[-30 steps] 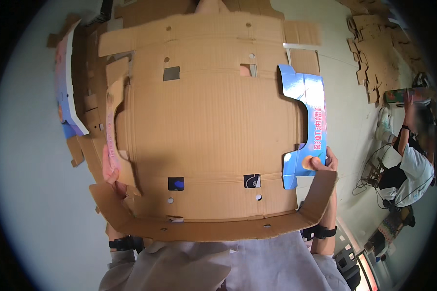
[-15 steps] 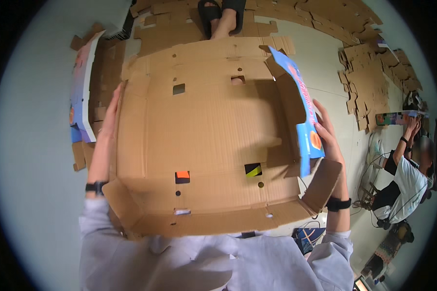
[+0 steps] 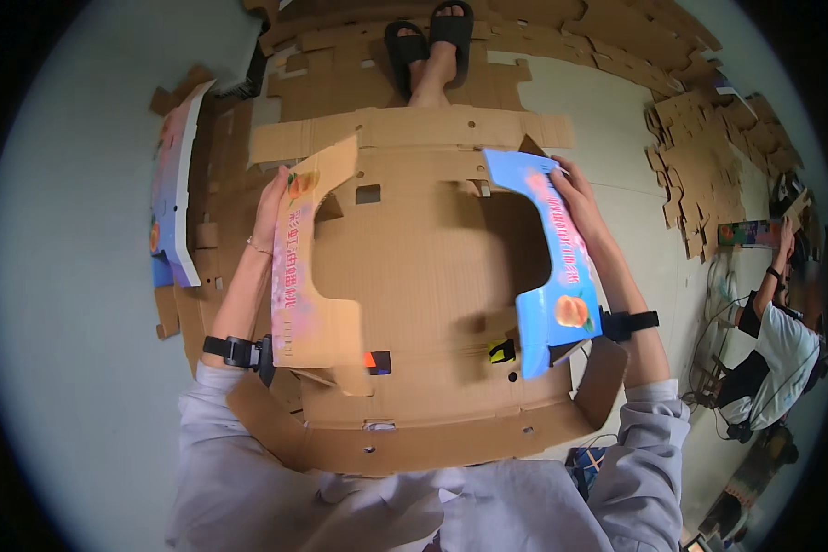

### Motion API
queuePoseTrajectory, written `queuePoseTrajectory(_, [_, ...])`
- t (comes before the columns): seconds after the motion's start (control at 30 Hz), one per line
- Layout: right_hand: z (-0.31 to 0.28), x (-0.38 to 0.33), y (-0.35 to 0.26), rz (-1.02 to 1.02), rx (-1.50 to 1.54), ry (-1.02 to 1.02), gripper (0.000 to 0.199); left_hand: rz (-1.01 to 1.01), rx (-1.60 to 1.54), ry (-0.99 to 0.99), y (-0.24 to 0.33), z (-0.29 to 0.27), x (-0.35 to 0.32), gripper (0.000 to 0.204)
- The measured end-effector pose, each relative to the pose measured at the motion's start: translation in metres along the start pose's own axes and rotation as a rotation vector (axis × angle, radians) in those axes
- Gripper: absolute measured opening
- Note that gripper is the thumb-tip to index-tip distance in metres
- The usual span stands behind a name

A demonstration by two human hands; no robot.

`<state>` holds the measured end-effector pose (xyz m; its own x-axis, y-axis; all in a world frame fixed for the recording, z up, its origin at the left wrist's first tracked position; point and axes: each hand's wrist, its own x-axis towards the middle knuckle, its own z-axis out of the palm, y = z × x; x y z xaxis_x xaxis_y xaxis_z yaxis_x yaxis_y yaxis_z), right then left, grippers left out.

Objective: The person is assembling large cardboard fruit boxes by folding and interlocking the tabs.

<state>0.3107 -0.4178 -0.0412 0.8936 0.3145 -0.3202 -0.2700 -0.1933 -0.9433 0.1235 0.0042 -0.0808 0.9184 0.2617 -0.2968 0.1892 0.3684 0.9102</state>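
Packing workshop: flat carton blanks [image 3: 708,156] stacked on floor [image 3: 74,276].

Flat brown cardboard box blank [image 3: 432,267] with 2 printed side flaps raised.

Pale grey smooth floor [image 3: 83,304] spreads under even light. Flat brown cardboard cutouts [image 3: 699,175] lie heaped far and right, and a seated person in a white shirt [image 3: 782,345] works at the right edge.
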Motion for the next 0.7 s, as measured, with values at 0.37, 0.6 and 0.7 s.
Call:
queuePoseTrajectory(0.37, [-0.005, 0.028, 0.015, 0.096, -0.014, -0.157, 0.028, -0.102, -0.244, 0.101, -0.002, 0.017, -0.007, 0.037])
queuePoseTrajectory(0.6, [-0.006, 0.004, 0.016, 0.243, -0.073, -0.280, 0.043, -0.186, 0.141, 0.125, 0.000, 0.041, -0.015, 0.044])
queuePoseTrajectory(0.7, [0.006, 0.003, 0.007, 0.228, -0.193, -0.300, 0.045, -0.256, 0.543, 0.029, -0.002, 0.064, -0.018, 0.054])
